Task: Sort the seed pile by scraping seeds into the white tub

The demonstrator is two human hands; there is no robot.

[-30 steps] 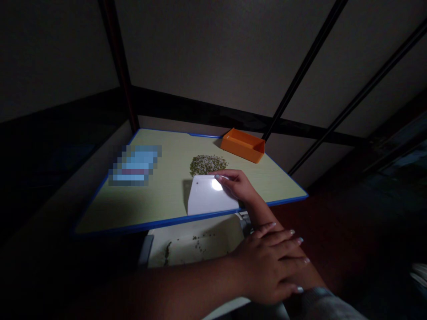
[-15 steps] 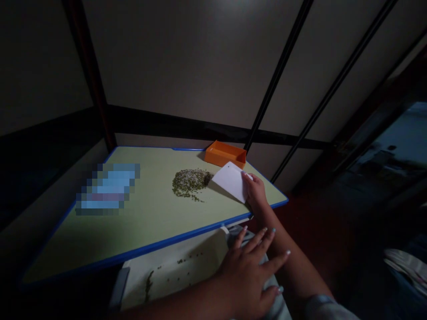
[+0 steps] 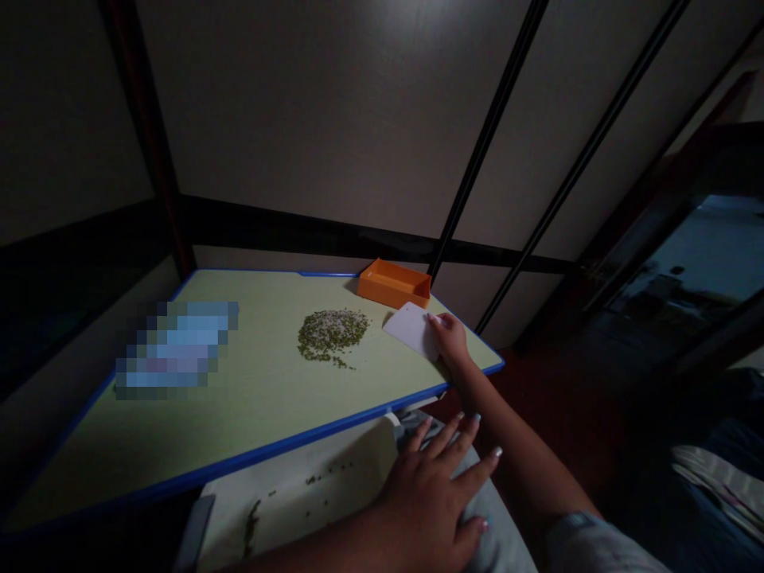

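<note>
Nearest: left hand (image 3: 418,509) open wide, fingers spread, palm down on a grey trouser leg (image 3: 486,517), holding nothing. Just beside it, at about 10 o'clock, a white sheet (image 3: 298,493) sits below the counter's front edge, with green bits scattered on it; what the sheet is exactly, can't tell.

Right hand (image 3: 450,338) is up on the counter (image 3: 256,406), near its right corner, fingers closed narrow over the right edge of a white plastic scraper (image 3: 411,329). The scraper lies flat on the counter, a slightly tilted look from the angle only, with the hand holding it down.

Counter top is pale green with a blue edge. At 9 o'clock from the scraper, a little apart from it, is a loose pile of green and whitish seeds (image 3: 333,336), a few stray ones trailing off at its near side. An orange tray (image 3: 394,283) sits at the far edge of the counter, at 11 o'clock from the scraper and just beside it. Well left of the pile, at 9 o'clock, lies a blue item (image 3: 176,346), blurred out, too unclear to name. Farthest: a pale wall (image 3: 298,119) with dark posts.
</note>
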